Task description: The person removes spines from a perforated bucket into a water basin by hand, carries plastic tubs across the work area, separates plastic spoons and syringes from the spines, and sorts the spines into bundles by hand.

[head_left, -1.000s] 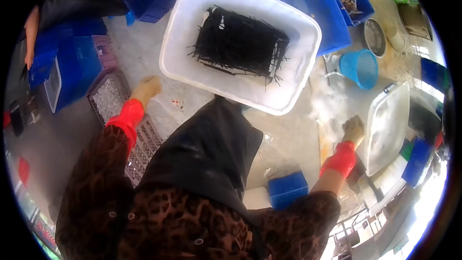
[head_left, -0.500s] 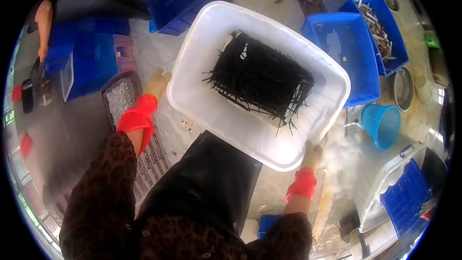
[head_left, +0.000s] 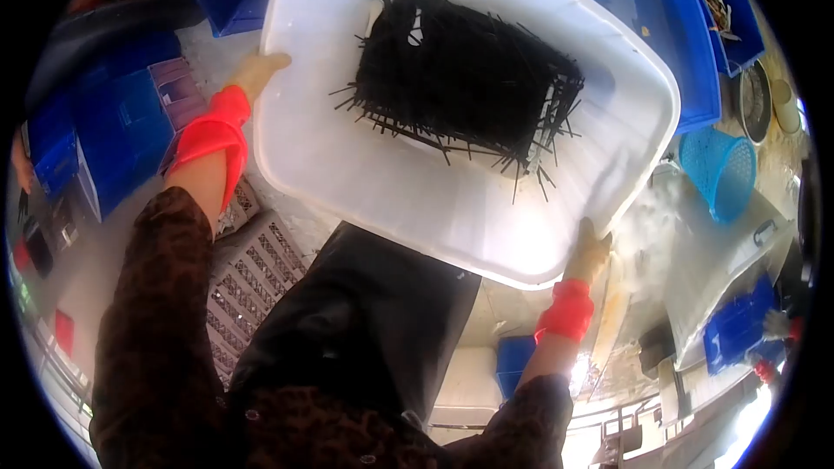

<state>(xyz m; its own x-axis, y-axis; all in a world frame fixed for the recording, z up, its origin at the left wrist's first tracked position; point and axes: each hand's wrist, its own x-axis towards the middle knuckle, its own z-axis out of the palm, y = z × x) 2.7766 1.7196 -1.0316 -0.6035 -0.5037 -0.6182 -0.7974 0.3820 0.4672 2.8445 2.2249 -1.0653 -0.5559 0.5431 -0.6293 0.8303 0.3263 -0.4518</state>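
A large white plastic tub [head_left: 300, 135] hangs in front of my body, tilted in view. Inside it sits a dark rectangular mass of thin black strips [head_left: 460, 78], many ends poking out along its edges; what holds them together is hard to make out. My left hand [head_left: 257, 75], in a pale glove with a red cuff, grips the tub's left rim with the thumb over the edge. At the lower right corner my right hand [head_left: 591, 252], gloved the same way, holds the rim, its fingers partly hidden beneath.
Blue bins [head_left: 647, 26] stand beyond the tub at upper right, one holding scraps. A light-blue mesh basket [head_left: 719, 172] is at right, near a large white container [head_left: 712, 252]. Slatted grey crates [head_left: 252, 282] lie by my left leg. Another person's hand [head_left: 22, 165] shows at far left.
The tub appears larger and nearer the camera, with both hands still on its rim. My left hand has come up, and the surroundings have shifted in view.
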